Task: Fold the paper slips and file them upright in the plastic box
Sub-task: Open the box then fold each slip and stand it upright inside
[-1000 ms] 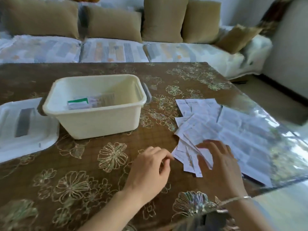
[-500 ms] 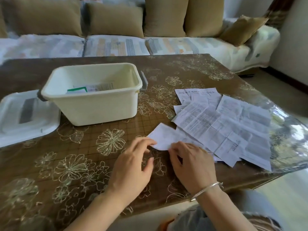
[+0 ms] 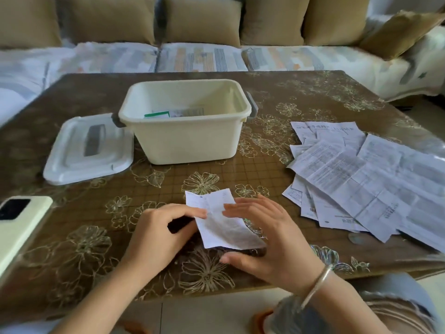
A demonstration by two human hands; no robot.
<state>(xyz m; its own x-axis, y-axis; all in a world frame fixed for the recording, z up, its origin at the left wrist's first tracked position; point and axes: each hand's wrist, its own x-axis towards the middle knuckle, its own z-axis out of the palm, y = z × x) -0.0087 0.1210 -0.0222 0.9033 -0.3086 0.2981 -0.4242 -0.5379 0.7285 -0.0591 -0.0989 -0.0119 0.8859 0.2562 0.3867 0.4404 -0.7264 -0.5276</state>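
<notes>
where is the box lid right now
In the head view the white lid lies flat on the table, just left of the open plastic box and beyond the pale phone at the near-left edge.

a creased slip (image 3: 224, 227) lies before the open cream box (image 3: 185, 141). printed slips (image 3: 356, 179) fan out, overlapping, to its right.

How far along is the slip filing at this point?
Early. A few slips already sit in the box, its lid off beside it. One slip is in hand: the left hand pinches its edge, the right hand touches it with straight fingers. The spread pile on the right is left to do.
</notes>
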